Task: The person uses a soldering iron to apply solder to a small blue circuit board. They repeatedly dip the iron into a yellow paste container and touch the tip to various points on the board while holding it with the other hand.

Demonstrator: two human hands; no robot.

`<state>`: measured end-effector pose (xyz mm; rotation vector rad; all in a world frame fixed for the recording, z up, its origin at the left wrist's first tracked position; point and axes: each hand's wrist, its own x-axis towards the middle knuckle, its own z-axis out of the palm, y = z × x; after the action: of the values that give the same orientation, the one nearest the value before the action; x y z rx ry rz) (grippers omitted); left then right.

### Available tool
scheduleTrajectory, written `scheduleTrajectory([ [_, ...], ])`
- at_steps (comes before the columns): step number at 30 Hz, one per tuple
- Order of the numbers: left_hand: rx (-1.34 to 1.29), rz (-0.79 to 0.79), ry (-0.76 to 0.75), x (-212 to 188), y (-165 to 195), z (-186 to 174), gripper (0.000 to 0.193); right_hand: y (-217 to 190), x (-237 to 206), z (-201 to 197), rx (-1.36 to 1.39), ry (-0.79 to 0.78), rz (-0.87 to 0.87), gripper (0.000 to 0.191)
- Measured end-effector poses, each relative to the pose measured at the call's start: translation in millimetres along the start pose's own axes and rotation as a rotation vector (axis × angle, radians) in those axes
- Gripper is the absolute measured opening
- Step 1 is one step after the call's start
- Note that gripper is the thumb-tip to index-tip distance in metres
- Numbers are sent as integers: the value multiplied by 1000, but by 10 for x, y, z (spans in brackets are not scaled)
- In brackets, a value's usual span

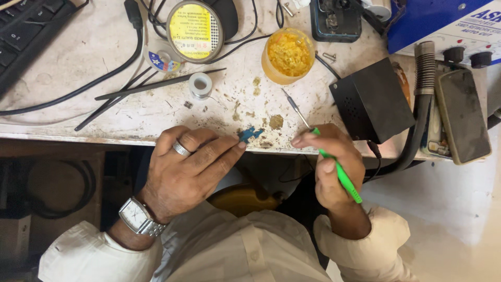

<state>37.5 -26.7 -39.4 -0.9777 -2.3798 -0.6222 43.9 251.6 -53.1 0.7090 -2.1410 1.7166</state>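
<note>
Judged light, thin and fragile: small blue circuit board (pixel 250 134) pinned flat at workbench edge (pixel 78 137) under left hand (pixel 185 167) fingertips, best held by edges; right hand (pixel 334 167) pinching green-handled screwdriver (pixel 334 167).

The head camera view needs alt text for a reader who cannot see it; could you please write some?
At a stained white workbench, the left hand pins a small blue circuit piece while the right hand holds a green-handled probe tool. An orange tub of yellow flux stands behind.
</note>
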Motion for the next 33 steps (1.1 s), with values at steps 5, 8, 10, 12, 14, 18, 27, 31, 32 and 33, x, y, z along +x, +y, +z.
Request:
scheduleTrajectory([
  [5, 10, 15, -19, -12, -9, -4, 32, -45, -55, 13, 156, 115, 85, 28],
  [8, 3, 30, -43, 0, -19, -17, 35, -78, -94, -49, 67, 111, 104, 22],
  [10, 14, 29, -44, 12, -10, -19, 33, -79, -93, -103, -21, 85, 80, 19],
  [12, 22, 32, -54, 30, -11, -27, 33, -68, -69, -159, -127, 42, 30, 17],
  [14, 23, 37, -75, 52, -9, -41, 33, -83, -82, -169, -122, 57, 71, 16],
  [18, 6, 36, -105, 96, -8, -70, 31, -98, -97, -159, -31, 97, 143, 18],
  [27, -46, -49, -43, 116, 26, -63, 26, -90, -102, -143, -17, 103, 134, 19],
  [31, -179, -261, 71, 154, 82, -39, 20, -56, -129, -118, 89, 159, 104, 14],
  [32, -211, -325, 105, 177, 98, -36, 17, -39, -129, -116, 112, 171, 89, 13],
  [33, -243, -376, 128, 210, 102, -29, 15, -25, -129, -114, 132, 183, 86, 13],
])
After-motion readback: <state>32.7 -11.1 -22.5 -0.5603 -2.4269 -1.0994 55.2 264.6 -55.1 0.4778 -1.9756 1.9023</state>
